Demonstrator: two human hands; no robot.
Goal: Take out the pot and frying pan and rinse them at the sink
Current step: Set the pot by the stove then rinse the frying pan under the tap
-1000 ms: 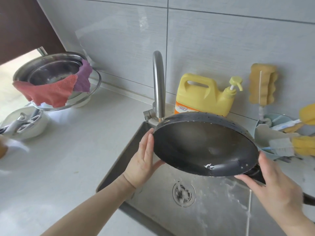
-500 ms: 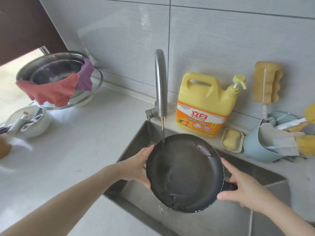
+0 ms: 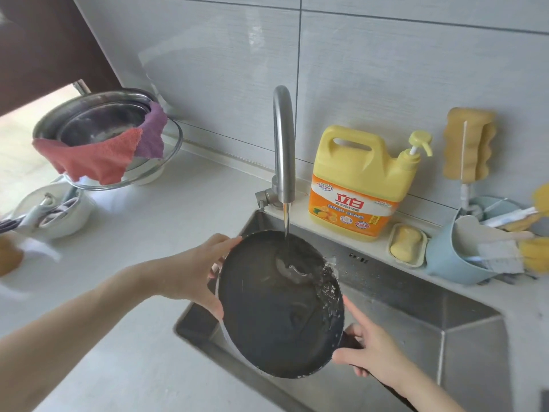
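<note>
Nearest us, our right hand (image 3: pixel 377 356) curls its fingers (image 3: pixel 350 330) round the handle of the frying pan (image 3: pixel 279 304), now swung toward us over the sink (image 3: pixel 445 319). Across the pan, our left hand (image 3: pixel 193 272) grips the rim between thumb and fingers. Beyond both, the tap (image 3: pixel 283 144) now pours onto the pan's far side, so rinsing is underway.

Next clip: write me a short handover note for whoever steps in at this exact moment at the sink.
Left hand grips the far rim of the frying pan; right hand grips its handle.
The pan is held tilted over the sink, and the faucet is running into it.
Done: pan is out and its rinse is under way.
Left: finish the rinse, then the pot. Which vessel that is I cannot tell; a steel basin sits on the counter to the left.
</note>
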